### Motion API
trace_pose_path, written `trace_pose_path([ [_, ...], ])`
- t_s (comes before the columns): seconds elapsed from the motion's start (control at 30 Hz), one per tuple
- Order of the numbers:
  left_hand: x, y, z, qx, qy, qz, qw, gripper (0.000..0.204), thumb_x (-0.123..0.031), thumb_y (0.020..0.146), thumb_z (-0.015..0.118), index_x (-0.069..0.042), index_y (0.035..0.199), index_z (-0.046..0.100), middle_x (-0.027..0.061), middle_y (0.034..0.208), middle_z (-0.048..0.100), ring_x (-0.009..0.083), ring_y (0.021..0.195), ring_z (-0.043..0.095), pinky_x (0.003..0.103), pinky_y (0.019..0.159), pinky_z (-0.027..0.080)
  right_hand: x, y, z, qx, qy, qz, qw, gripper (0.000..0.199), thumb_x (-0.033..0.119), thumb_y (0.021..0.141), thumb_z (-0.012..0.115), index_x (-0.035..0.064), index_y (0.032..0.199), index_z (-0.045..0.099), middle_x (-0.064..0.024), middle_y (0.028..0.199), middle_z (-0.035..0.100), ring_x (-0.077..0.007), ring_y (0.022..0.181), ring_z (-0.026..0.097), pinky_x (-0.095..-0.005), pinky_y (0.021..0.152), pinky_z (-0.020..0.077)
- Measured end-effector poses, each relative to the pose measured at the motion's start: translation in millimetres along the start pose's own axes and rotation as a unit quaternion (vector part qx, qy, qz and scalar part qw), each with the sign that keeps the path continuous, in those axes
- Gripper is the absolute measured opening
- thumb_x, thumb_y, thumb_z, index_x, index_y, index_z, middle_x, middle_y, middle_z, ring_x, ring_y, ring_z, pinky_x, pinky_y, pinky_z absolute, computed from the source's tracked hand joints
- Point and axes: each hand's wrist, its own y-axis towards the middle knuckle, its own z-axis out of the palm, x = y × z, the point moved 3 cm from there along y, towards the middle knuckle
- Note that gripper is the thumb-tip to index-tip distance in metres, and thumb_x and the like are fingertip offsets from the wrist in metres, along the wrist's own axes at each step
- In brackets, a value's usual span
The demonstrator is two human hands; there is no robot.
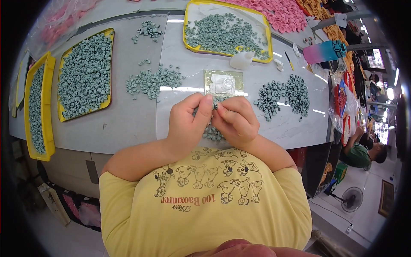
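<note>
My left hand (pixel 188 120) and my right hand (pixel 238 121) meet in front of my chest, thumbs and fingers pinched together. Between the fingertips shows a small grey-green piece (pixel 215 102), partly hidden; its exact kind is too small to make out. Beneath the hands lies a small heap of similar pieces (pixel 212 133). Just beyond the fingers sits a flat square pad (pixel 209 88) wrapped in clear film, with a white shape on it. A white squeeze bottle (pixel 241 61) stands behind the pad, near the far tray.
Yellow trays of grey-green pieces stand at the far side (pixel 185 36), the left (pixel 112 70) and the far left (pixel 50 107). Loose piles lie left (pixel 155 81) and right (pixel 269 100). A pen-like tool (pixel 289 61) and a pink-and-blue bottle (pixel 323 52) are at right. Farther right, a person (pixel 358 155).
</note>
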Motion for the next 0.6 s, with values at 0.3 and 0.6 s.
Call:
trace_pose_path([
  [0.3,2,4,4,0.016,-0.114,-0.079,0.990,0.036,-0.025,0.095,0.042,-0.004,0.066,0.044,-0.0016,0.057,0.044,0.0042,0.051,0.037,0.021,0.045,0.032,-7,-1,-11,0.003,-0.014,0.028,1.000,0.026,-0.012,0.058,0.070,-0.0040,0.080,0.058,-0.0111,0.076,0.059,-0.0207,0.061,0.054,-0.0283,0.053,0.0440],
  [0.6,18,23,-4,0.029,-0.442,-0.284,0.850,0.019,-0.022,0.092,0.038,-0.006,0.083,0.042,0.0056,0.075,0.045,0.0100,0.056,0.037,0.021,0.040,0.026,-23,-15,-26,0.301,-0.038,0.109,0.947,0.022,-0.002,0.069,0.066,0.0035,0.090,0.063,-0.0073,0.081,0.062,-0.0241,0.067,0.058,-0.0303,0.060,0.0477],
])
